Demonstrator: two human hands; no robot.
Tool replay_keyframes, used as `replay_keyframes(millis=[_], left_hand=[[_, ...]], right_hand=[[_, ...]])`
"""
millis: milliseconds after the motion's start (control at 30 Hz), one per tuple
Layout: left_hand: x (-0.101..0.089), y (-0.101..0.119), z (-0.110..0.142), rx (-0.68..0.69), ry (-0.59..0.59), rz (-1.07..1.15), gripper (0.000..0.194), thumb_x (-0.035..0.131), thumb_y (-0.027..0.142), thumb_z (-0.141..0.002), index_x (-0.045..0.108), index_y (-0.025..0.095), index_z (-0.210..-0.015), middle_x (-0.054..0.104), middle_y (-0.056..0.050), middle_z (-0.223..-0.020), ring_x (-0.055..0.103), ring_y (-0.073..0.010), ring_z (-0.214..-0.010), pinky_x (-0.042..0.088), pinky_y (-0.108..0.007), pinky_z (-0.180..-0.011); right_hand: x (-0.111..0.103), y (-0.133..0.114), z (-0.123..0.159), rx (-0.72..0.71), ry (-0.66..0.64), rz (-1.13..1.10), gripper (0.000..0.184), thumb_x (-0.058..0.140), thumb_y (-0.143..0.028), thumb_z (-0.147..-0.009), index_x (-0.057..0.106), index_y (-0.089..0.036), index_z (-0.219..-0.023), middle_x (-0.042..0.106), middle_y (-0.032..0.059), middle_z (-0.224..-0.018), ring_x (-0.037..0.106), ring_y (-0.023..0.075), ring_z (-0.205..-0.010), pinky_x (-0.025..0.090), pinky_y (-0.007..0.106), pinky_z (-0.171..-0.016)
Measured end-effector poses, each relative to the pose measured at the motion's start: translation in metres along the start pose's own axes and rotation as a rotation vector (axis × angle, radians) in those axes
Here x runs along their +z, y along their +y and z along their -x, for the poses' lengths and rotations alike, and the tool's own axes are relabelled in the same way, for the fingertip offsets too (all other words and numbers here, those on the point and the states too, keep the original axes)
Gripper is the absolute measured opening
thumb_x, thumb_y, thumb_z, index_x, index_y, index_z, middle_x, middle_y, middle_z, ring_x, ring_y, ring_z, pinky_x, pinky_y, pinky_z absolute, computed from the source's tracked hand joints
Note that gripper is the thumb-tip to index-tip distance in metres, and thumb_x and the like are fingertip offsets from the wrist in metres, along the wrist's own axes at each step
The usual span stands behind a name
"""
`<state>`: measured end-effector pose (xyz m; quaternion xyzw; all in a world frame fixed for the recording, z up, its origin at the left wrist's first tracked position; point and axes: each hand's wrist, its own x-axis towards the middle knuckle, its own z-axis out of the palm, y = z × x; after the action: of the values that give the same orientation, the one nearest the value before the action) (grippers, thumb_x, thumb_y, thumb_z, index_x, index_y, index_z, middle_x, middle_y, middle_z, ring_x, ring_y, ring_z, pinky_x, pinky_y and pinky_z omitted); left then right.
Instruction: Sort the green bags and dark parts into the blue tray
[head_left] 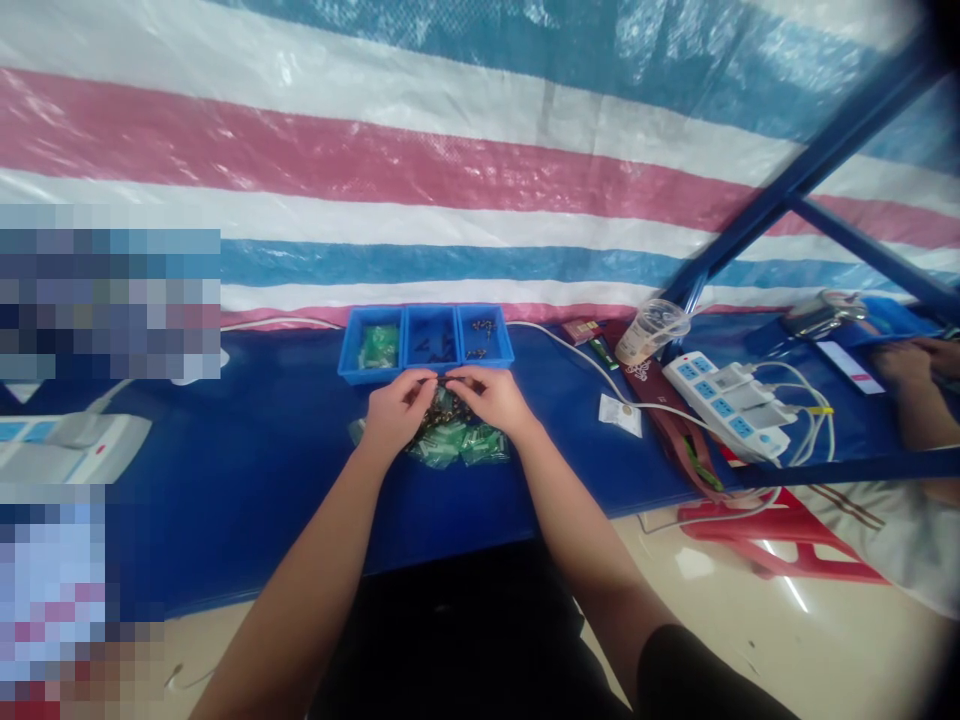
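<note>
My left hand (397, 410) and my right hand (491, 397) meet just in front of the blue divided bin (367, 378). Thumbs and fingers of both are pinched around something small and dark that I cannot make out. Beneath them lies a heap of green-and-clear small plastic packets (442, 445), with a pile of small brass-and-black parts (448, 408) partly covered by my fingers. The bin's left compartment contains green packets (379, 347). Small dark pieces (435, 350) lie in its middle one, and small metal parts (481, 328) in its right one.
Right of my hands are a white sachet (620, 415), a plastic cup (651, 332), a dark red strap (660, 410) and a power strip (724, 405) with plugged-in cables. A blue metal frame (757, 225) rises there. Another person's arm (915, 390) rests farther right. Another power strip (112, 448) is left.
</note>
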<state>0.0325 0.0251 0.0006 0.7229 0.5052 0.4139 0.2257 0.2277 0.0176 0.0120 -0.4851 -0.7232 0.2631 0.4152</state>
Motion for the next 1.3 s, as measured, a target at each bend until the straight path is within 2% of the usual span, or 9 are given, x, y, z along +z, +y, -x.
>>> replay_keyframes(millis=[200, 267, 367, 433, 733, 900, 1300], left_hand=[[0.000, 0.001, 0.000, -0.004, -0.021, -0.016, 0.029, 0.051, 0.042, -0.092, 0.066, 0.019, -0.103, 0.067, 0.001, -0.070, 0.058, -0.0101, -0.057, 0.045, -0.021, -0.062], [-0.001, 0.002, 0.000, 0.000, -0.024, -0.027, 0.030, 0.050, 0.042, -0.093, 0.066, 0.018, -0.102, 0.067, 0.001, -0.070, 0.057, -0.0100, -0.057, 0.045, -0.021, -0.062], [-0.001, 0.003, -0.001, 0.008, -0.034, -0.052, 0.030, 0.050, 0.042, -0.093, 0.065, 0.018, -0.102, 0.067, 0.000, -0.072, 0.058, -0.0103, -0.059, 0.045, -0.021, -0.065], [-0.001, 0.002, -0.001, 0.009, -0.039, -0.057, 0.030, 0.049, 0.042, -0.094, 0.065, 0.018, -0.103, 0.067, 0.000, -0.073, 0.059, -0.0108, -0.061, 0.045, -0.021, -0.066], [-0.002, 0.003, 0.000, -0.007, -0.032, -0.070, 0.031, 0.047, 0.043, -0.095, 0.066, 0.019, -0.101, 0.068, -0.001, -0.075, 0.061, -0.0125, -0.065, 0.046, -0.023, -0.068], [0.000, 0.002, 0.000, 0.025, -0.026, -0.039, 0.031, 0.054, 0.043, -0.091, 0.066, 0.020, -0.108, 0.065, 0.001, -0.071, 0.058, -0.0107, -0.061, 0.046, -0.021, -0.066], [0.000, 0.002, 0.000, 0.064, -0.001, -0.070, 0.031, 0.053, 0.044, -0.091, 0.071, 0.020, -0.100, 0.069, -0.001, -0.076, 0.059, -0.0110, -0.062, 0.047, -0.021, -0.066]], right_hand=[[0.002, 0.000, 0.001, -0.024, -0.011, -0.035, 0.029, 0.059, -0.037, -0.092, 0.069, -0.022, -0.114, 0.068, 0.0004, -0.072, 0.058, 0.0126, -0.060, 0.049, 0.025, -0.066], [0.003, 0.000, 0.000, -0.053, 0.004, -0.060, 0.029, 0.059, -0.036, -0.092, 0.069, -0.022, -0.116, 0.071, 0.0020, -0.081, 0.062, 0.0132, -0.066, 0.050, 0.026, -0.069], [0.004, 0.000, -0.001, -0.091, 0.035, -0.054, 0.024, 0.059, -0.035, -0.092, 0.072, -0.022, -0.108, 0.074, 0.0054, -0.099, 0.066, 0.0156, -0.080, 0.051, 0.027, -0.074], [0.004, -0.001, -0.002, -0.091, 0.047, -0.046, 0.024, 0.059, -0.035, -0.092, 0.073, -0.022, -0.106, 0.074, 0.0062, -0.102, 0.067, 0.0168, -0.085, 0.052, 0.028, -0.076], [0.009, -0.002, -0.001, -0.079, 0.056, -0.098, 0.023, 0.061, -0.035, -0.091, 0.073, -0.022, -0.105, 0.074, 0.0060, -0.103, 0.068, 0.0169, -0.085, 0.054, 0.029, -0.073], [0.010, -0.001, -0.002, -0.021, 0.103, -0.106, 0.022, 0.062, -0.036, -0.090, 0.074, -0.023, -0.102, 0.075, 0.0058, -0.102, 0.069, 0.0180, -0.087, 0.056, 0.031, -0.075], [0.013, -0.002, -0.001, 0.006, 0.086, -0.150, 0.024, 0.065, -0.036, -0.087, 0.074, -0.022, -0.103, 0.075, 0.0056, -0.098, 0.070, 0.0165, -0.081, 0.057, 0.030, -0.074]])
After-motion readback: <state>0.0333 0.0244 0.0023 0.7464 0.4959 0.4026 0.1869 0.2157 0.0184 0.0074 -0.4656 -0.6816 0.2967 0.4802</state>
